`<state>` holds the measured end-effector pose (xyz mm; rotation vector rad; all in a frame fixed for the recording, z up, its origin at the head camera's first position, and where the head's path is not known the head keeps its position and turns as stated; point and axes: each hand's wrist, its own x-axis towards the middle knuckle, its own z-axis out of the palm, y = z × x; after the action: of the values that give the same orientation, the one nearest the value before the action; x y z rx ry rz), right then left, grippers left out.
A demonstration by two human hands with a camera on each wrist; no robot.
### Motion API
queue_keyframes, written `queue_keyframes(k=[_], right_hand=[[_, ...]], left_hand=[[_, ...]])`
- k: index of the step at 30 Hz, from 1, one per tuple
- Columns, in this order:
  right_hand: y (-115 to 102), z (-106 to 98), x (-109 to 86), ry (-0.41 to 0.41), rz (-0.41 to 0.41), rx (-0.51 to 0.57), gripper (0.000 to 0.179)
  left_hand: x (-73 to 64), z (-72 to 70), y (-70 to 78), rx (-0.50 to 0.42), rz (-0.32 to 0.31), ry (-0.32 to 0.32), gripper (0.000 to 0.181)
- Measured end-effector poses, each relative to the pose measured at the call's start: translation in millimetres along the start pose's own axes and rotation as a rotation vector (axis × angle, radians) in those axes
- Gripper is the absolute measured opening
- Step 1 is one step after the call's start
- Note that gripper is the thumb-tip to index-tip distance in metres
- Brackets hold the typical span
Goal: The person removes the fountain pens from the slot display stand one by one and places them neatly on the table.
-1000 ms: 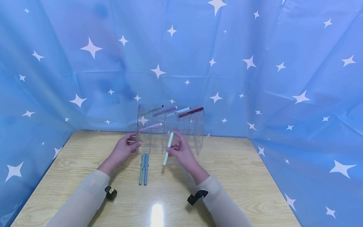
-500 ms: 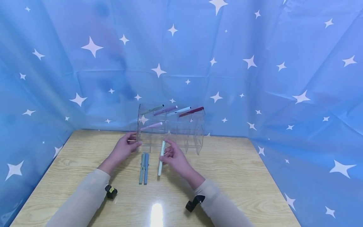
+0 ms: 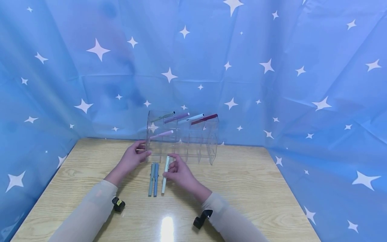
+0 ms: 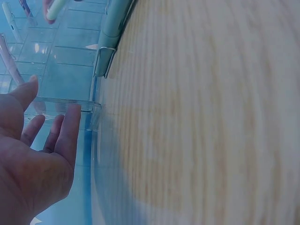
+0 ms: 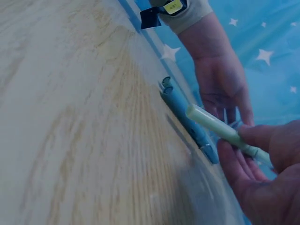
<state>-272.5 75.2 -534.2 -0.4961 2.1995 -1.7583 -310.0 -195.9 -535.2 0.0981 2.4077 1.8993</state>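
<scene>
A pale mint pen [image 3: 165, 178] is pinched between thumb and fingers of my right hand [image 3: 180, 172], slanting just above the table in front of the clear rack. In the right wrist view, the pale pen [image 5: 215, 125] has its lower end projecting from the grip. My left hand [image 3: 133, 157] grips the left side panel of the clear acrylic pen rack [image 3: 193, 155]; in the left wrist view the thumb and fingers [image 4: 70, 129] straddle that panel's edge. On the table between my hands lie a grey-green pen [image 3: 151, 183] and a blue pen [image 3: 156, 181], side by side.
Along the rack's top tier rest a dark green pen [image 3: 166, 116], a purple pen [image 3: 178, 117], a light blue pen [image 3: 193, 118] and a dark red pen [image 3: 205, 119]. One lilac pen [image 3: 163, 134] lies a tier lower. A starry blue curtain [image 3: 199, 60] hangs behind the wooden table [image 3: 257, 195].
My right hand has moved left and toward me with the mint pen, down from in front of the rack to beside the two lying pens. The left hand stays at the rack.
</scene>
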Motion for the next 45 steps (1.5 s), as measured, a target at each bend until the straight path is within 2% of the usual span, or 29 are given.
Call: queue_keyframes(k=[18, 27, 37, 45], right_hand=[[-2, 17, 9.5, -0.011, 0.046, -0.231, 0.084], [-11, 23, 13.6, -0.003, 0.113, -0.346, 0.082], [-19, 29, 14.4, -0.01, 0.129, -0.428, 0.082], [-18, 32, 13.7, -0.012, 0.126, -0.423, 0.079]], left_hand=[[-3.1, 1.9, 4.7, -0.011, 0.006, -0.004, 0.068], [-3.0, 1.6, 3.3, -0.016, 0.011, -0.004, 0.068], [-2.2, 1.7, 1.7, -0.018, 0.008, -0.007, 0.07], [-2.8, 0.7, 3.0, -0.005, 0.011, -0.004, 0.069]])
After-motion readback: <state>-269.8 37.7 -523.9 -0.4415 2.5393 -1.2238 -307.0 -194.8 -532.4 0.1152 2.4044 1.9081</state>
